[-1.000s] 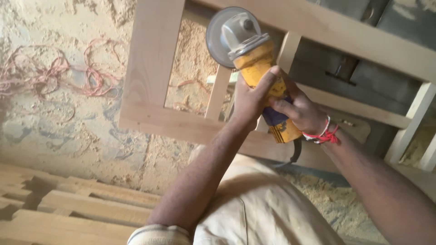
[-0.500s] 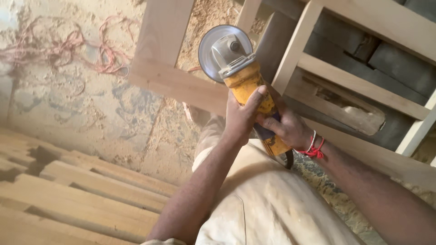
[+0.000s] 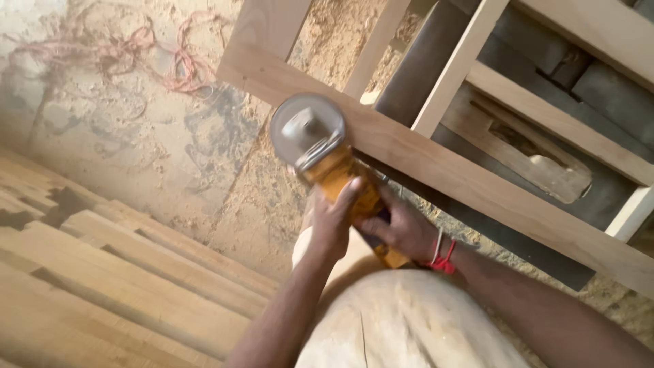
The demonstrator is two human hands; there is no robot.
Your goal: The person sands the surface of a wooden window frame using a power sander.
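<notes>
A: A yellow grinder (image 3: pixel 334 174) is gripped by both hands. The left hand (image 3: pixel 332 225) is wrapped round the body just behind the head, thumb laid along the casing; the right hand (image 3: pixel 402 232), a red string (image 3: pixel 443 259) at its wrist, is closed round the rear of the body. The grey disc guard (image 3: pixel 308 129) is seen just ahead of the hands, at the lower edge of a frame (image 3: pixel 436 163) of pale wood; whether disc and wood are touching cannot be told.

B: How is the tool judged to handle?

A: It is judged rigid and fairly heavy at the head, with a hard casing likely made slippery by dust. A two-handed hold on the body, clear of the disc, is judged the safe one, as shown. The cable cannot be made out.

B: And the surroundings?

A: No bench is seen. The frame is laid across dark blocks (image 3: pixel 599 88) beyond and right of the hands. Sawdust (image 3: pixel 272 197) is spread over the floor (image 3: pixel 122 136) below. Planks (image 3: pixel 116 272) are stacked to the left of the hands, and a tangle of reddish cord (image 3: pixel 170 61) is left on the floor farther off to the left.
</notes>
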